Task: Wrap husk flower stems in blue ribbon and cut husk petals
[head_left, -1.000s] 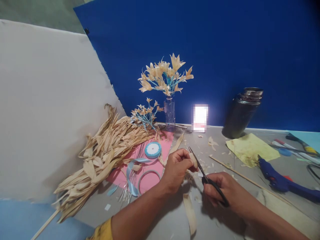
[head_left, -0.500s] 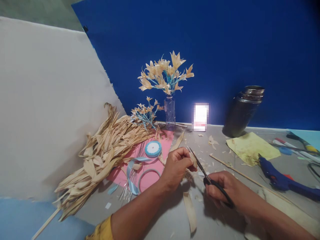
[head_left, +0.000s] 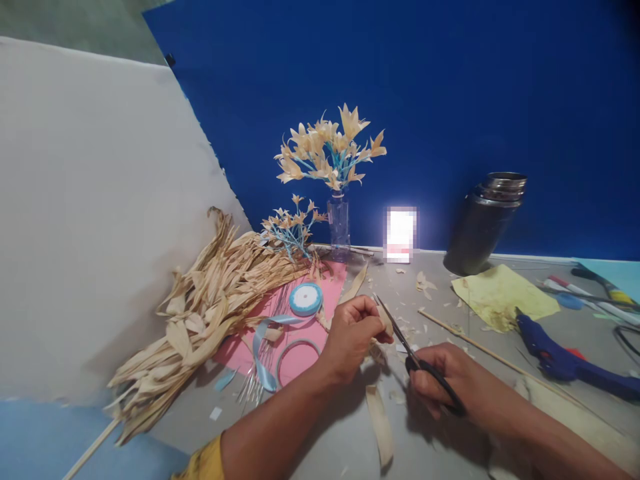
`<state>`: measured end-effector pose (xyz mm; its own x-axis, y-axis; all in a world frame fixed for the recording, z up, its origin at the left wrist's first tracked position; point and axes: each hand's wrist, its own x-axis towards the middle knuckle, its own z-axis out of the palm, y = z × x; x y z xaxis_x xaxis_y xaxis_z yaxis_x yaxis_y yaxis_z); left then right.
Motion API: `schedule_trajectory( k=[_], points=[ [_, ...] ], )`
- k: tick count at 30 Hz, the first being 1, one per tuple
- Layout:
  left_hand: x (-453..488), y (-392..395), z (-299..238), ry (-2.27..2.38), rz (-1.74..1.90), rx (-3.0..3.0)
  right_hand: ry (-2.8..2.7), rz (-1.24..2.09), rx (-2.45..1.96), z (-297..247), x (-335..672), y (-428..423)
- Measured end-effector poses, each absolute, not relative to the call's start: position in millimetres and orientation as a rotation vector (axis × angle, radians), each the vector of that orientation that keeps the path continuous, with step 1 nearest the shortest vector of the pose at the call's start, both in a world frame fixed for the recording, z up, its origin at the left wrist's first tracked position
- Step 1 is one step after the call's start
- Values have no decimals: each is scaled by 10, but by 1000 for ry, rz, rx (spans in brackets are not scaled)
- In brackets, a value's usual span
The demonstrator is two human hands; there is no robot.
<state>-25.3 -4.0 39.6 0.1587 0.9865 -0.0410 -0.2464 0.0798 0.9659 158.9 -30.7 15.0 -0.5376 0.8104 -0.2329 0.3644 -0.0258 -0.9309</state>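
My left hand pinches a small pale piece of dried husk above the grey table. My right hand grips black-handled scissors, whose blades point up and left and meet the husk piece. A loose husk strip lies on the table below both hands. Small husk scraps are scattered around them.
A pile of dried husks lies left on pink paper with a blue ribbon spool. Husk flowers in a glass bottle stand at the back, a metal flask to the right, plus yellow paper, a blue glue gun, a stick.
Both hands stay nearly in place; the scissors shift slightly against the husk piece. Nothing else moves.
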Motion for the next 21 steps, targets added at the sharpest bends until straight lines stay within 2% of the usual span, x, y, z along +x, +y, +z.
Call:
schedule_trajectory(
  k=[21],
  points=[
    [-237,-39,310,778,1109,786,-1809,1545,-1298,70,1544,-314]
  ],
)
